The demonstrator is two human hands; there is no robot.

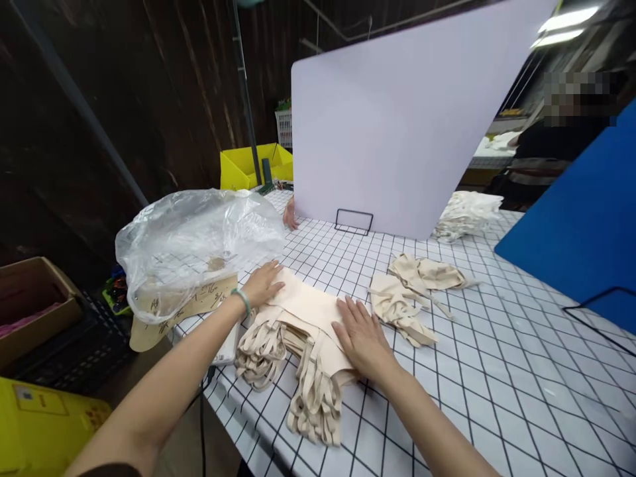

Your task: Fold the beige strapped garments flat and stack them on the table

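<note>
Yellow crate [44,424]: it sits at your far left, low and below the surface edge.
Cardboard box [30,305]: it stands just above the crate, something pink inside.
Plastic bag [193,242]: clear and crumpled, it lies on the left end of the surface, over a brown paper sheet [183,308] with handwriting too small to read.
Left hand [262,283]: your grip is open, fingers spread flat on the left edge of the beige stack; it clasps nothing. A green bracelet [243,299] rings the wrist.
Beige stack [308,311]: the pile of fabric pieces lies near the front edge of the surface [497,371], between your hands, its straps [313,397] hanging toward you over the edge.
Right hand [362,336]: your grip is open here too, palm down, pressing on the right side of the stack.
Loose pieces [415,291]: a few beige pieces lie just right of your right hand, apart from the stack.
White divider [397,126]: it stands upright across the surface behind the stack; what looks like another person's hand [289,215] shows at its left foot.
White pile [467,213]: it rests by the divider's right end.
Blue board [581,225]: it stands at your far right.
</note>
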